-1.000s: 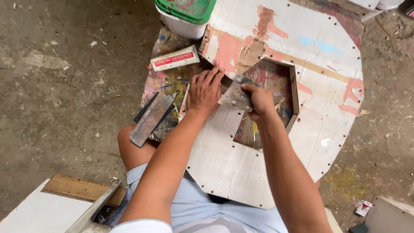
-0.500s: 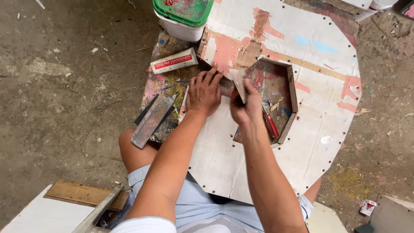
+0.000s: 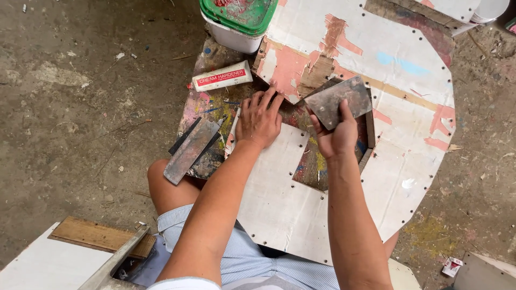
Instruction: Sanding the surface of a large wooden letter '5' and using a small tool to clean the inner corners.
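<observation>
The person is working filler over a patched white panel (image 3: 344, 177), and the step in hand looks like the moment between strokes — the blade lifted and about to be brought back down. The right hand (image 3: 337, 137) is gripping a flat metal scraper (image 3: 339, 101), thumb lying across its face and the fingers curled behind it, so the blade is standing up and away from the hand toward 12 o'clock, tilted slightly to 1. It is hovering over the dark recessed opening (image 3: 317, 161) cut in the panel; whether its far edge is touching the board I cannot tell from this angle. The left hand (image 3: 260, 119) is resting flat with fingers spread, pressing on the panel's edge at about 9 o'clock from the scraper, just beside the opening. The next move, as I judge it, is calling for a lowered blade angle and a steady drag while the left hand is bracing the panel. Further out at 9 o'clock two spare scrapers (image 3: 192, 149) are lying stacked on the paint-smeared stool top, a white tube (image 3: 222, 76) is sitting at 10 o'clock, and a green-lidded tub (image 3: 239, 21) is standing at 11 — all well apart from the working hand.
</observation>
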